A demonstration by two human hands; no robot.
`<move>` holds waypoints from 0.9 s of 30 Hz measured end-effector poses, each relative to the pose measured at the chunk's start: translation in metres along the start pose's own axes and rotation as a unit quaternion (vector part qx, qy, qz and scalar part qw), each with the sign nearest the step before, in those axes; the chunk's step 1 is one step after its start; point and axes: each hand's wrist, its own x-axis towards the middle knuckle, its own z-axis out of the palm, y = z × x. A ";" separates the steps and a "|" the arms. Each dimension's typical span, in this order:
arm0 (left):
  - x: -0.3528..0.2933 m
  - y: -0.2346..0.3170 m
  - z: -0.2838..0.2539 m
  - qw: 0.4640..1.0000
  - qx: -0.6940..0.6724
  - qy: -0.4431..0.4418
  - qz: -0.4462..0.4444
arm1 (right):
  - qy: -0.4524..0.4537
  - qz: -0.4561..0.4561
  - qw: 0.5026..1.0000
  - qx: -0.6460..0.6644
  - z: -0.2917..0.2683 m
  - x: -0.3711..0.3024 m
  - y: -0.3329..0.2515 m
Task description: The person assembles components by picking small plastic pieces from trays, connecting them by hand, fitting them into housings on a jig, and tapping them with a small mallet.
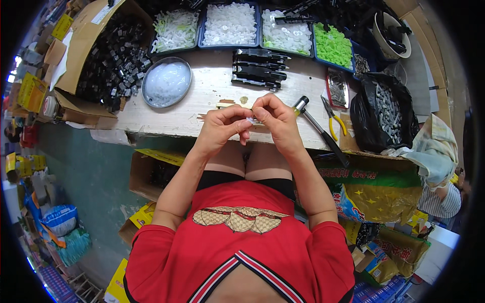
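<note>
Close to the table's front edge, my left hand (224, 126) and my right hand (278, 120) meet with fingertips pinched together. Between them shows a small white plastic piece (250, 120), mostly hidden by the fingers. My left thumb and forefinger grip it; the right thumb and forefinger press at its other side, where I cannot make out any further part. Beyond the hands, several long black plastic pieces (258, 69) lie side by side on the table. Right of my right hand rests a hammer (324, 132) with a black grip.
Yellow-handled pliers (333, 120) and a black bag of grey metal parts (388, 113) lie at the right. A metal bowl of whitish translucent matter (166, 82) and a carton of black parts (112, 58) stand left. Trays of white pieces (230, 25) and green pieces (332, 45) line the back.
</note>
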 end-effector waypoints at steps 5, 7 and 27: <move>-0.005 -0.013 -0.004 0.998 -0.047 0.040 0.017 | 0.012 0.019 1.000 -0.010 0.008 -0.002 0.009; -0.007 -0.016 -0.005 0.997 -0.051 0.055 0.024 | 0.026 -0.032 0.996 -0.074 0.011 -0.002 0.015; 0.012 0.005 -0.040 0.882 0.414 0.106 0.197 | -0.019 -0.312 0.756 -0.575 -0.016 0.019 0.028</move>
